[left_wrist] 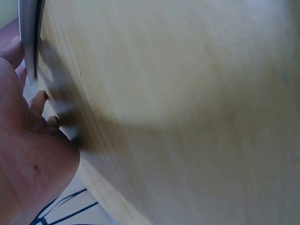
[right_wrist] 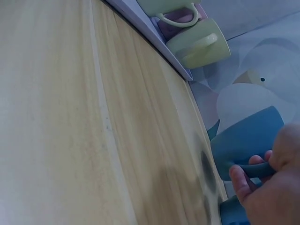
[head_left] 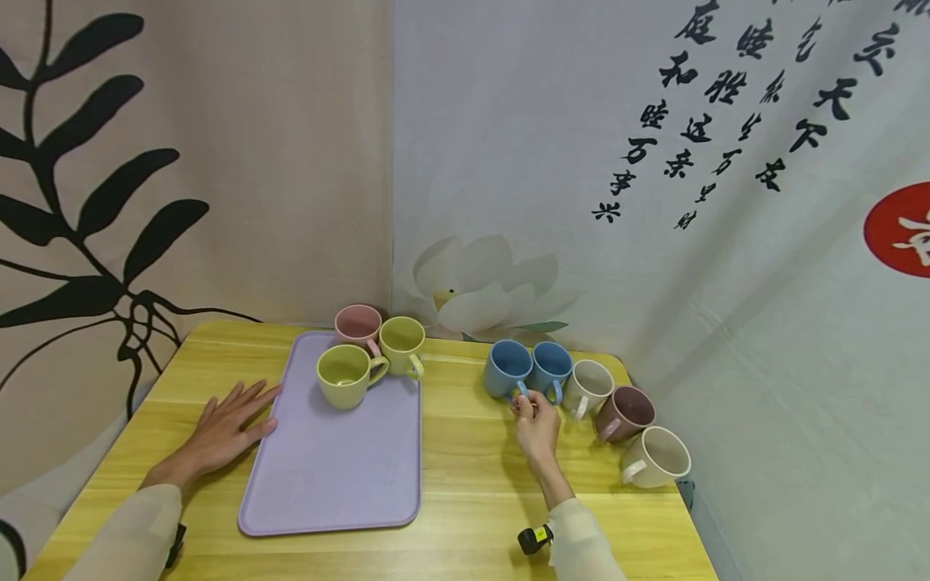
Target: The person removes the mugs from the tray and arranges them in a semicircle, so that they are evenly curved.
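Observation:
My right hand (head_left: 538, 426) grips the handle of a blue mug (head_left: 507, 368) at the back right of the table. In the right wrist view, thumb and fingers close round that handle, and the mug (right_wrist: 247, 143) stands tilted over its shadow. A second blue mug (head_left: 551, 367) is right beside it. My left hand (head_left: 227, 430) lies with fingers spread at the left edge of a lilac tray (head_left: 341, 476), fingertips at its rim. Two yellow-green mugs (head_left: 345, 378) and a pink mug (head_left: 358, 324) stand at the tray's far end.
Along the table's right edge stand a white mug (head_left: 590, 382), a mauve mug (head_left: 628, 413) and a cream mug (head_left: 657, 458). A printed cloth (head_left: 494, 161) hangs behind the wooden table (head_left: 465, 484).

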The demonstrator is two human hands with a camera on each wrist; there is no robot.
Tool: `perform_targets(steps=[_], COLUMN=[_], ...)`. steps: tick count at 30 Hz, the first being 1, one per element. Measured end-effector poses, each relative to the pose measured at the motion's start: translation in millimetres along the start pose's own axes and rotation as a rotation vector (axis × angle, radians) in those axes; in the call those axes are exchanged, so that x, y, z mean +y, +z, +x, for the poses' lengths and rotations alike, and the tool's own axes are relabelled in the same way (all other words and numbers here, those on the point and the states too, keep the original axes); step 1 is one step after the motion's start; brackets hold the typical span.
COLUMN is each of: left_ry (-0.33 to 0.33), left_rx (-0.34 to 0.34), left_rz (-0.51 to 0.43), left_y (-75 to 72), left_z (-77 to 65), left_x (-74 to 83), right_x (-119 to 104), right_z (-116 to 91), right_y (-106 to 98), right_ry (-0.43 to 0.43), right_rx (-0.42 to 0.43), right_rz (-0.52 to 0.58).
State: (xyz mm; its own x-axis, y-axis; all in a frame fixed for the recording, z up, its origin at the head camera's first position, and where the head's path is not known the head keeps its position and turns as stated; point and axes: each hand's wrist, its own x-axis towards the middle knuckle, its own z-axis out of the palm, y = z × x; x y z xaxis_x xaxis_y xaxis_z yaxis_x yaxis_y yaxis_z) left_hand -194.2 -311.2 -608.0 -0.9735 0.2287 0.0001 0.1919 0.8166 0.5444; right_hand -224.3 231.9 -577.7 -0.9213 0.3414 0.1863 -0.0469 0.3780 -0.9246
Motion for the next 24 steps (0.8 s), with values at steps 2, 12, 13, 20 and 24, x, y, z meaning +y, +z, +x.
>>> perform_targets(steps=[2,12,13,20,24], left_ry=[0.006,0.001,0.002,0.002,0.002], left_rx=[0.004,0.005,0.006,0.003,0.005], left_rz=[-0.006,-0.006,-0.005,-0.007,-0.004], left_y=[-0.5,-0.2,-0.1,0.3,0.8], left_z=[-0.6,-0.8,-0.9,-0.2,0.3], left_x=[0.7,-1.2,-1.5,-1.4,-3.5], right_x=[2.1,7.7,8.1,10.6,10.7], right_z=[1.6,5.7,5.8,6.2,6.4], right_y=[0.7,3.6,4.1,6.0,6.8], right_ry=[0.010,0.022,0.024,0.038,0.048], right_rx=[0.005,0.034,0.035,0.029,0.023], right_rz=[-0.011,-0.056,-0.058,-0.060,-0.047])
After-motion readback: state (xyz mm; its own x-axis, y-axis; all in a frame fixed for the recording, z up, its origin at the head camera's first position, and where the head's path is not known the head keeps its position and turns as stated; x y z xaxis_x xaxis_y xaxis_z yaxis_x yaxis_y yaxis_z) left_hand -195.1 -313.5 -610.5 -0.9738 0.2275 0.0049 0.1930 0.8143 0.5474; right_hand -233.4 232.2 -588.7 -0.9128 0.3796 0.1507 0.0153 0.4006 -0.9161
